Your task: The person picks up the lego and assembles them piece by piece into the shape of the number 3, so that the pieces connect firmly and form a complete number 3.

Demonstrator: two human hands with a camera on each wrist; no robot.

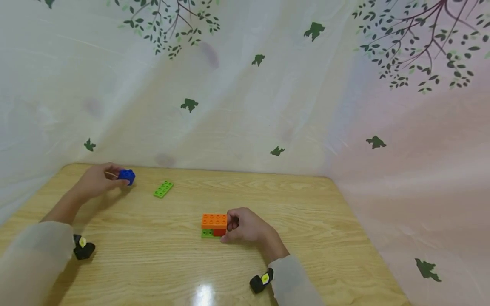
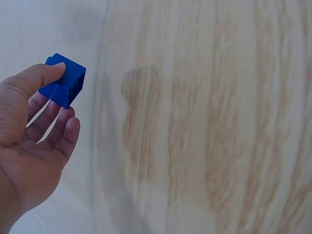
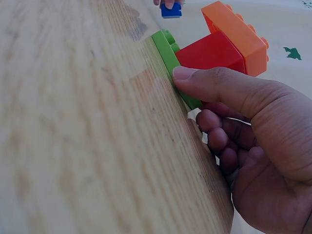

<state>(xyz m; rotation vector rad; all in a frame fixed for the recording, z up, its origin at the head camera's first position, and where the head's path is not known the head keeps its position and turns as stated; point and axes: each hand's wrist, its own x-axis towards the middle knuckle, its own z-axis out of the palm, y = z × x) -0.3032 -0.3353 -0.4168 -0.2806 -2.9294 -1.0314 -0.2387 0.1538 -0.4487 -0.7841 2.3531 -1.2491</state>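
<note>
My left hand (image 1: 100, 182) pinches a blue brick (image 1: 126, 177) between thumb and fingers, above the far left of the table. In the left wrist view the thumb lies across one face of the blue brick (image 2: 68, 78). At the middle of the table, my right hand (image 1: 246, 226) holds the right side of a small stack. An orange brick (image 1: 214, 221) tops it, a red brick (image 3: 212, 56) sits beneath, and a green plate (image 3: 166, 52) forms the base. The right thumb rests on the green plate's edge; the other fingers are curled behind, partly hidden.
A separate light green studded plate (image 1: 163, 189) lies between the two hands, toward the back of the wooden table (image 1: 153, 263). A pale curtain (image 1: 229, 127) with printed leaves hangs behind the table's far edge and along its right side.
</note>
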